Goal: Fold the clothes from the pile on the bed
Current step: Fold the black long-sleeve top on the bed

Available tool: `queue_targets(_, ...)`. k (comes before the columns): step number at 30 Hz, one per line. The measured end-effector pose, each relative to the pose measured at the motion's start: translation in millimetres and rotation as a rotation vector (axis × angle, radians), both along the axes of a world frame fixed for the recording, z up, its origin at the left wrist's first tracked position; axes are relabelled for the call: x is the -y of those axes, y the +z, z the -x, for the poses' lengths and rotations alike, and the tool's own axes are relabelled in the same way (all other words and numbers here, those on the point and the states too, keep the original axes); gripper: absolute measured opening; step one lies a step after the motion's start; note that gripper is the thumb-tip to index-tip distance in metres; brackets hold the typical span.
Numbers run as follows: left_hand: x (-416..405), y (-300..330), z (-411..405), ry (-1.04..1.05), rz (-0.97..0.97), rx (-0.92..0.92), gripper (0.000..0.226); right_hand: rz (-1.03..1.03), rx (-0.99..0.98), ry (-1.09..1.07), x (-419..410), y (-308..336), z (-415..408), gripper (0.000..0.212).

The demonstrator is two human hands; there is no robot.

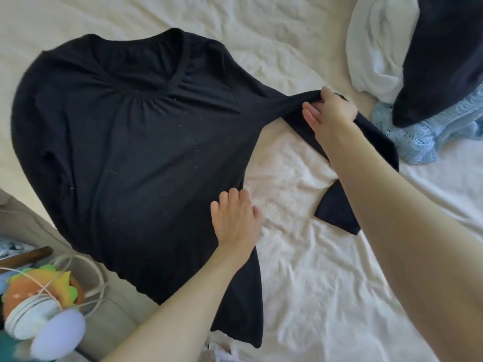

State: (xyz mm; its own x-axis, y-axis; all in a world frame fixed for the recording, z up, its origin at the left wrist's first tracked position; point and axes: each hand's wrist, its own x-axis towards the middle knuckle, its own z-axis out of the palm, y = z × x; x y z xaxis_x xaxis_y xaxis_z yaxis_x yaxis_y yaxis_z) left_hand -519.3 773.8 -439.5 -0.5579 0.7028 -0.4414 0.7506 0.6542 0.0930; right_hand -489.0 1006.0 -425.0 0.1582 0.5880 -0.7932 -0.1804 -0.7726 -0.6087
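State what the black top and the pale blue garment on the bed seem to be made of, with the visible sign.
Black top: probably soft, matte jersey knit; it gathers below the neckline and stretches where the right hand pulls.
Pale blue garment: openwork knit or lace, shown by its holes.

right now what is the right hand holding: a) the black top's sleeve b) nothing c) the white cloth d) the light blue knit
a: the right hand pinches the sleeve of the black top and lifts it off the bed, while the light blue knit and white cloth lie untouched to the side.
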Motion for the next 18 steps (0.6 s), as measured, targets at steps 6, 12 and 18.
queue_targets(6,18.9,-7.5,6.1,0.106,0.101,0.091,0.011,0.072,0.113,0.321,51.8,-10.3,-1.6,0.016)
queue_targets(12,15.0,4.3,-4.3,-0.078,-0.057,0.094,0.003,0.154,-0.047,0.657,91.1,-22.0,19.6,0.016)
queue_targets(18,31.4,-9.7,-7.0,-0.26,-0.114,0.304,0.02,0.069,0.117,0.406,65.7,-19.1,32.6,0.016)
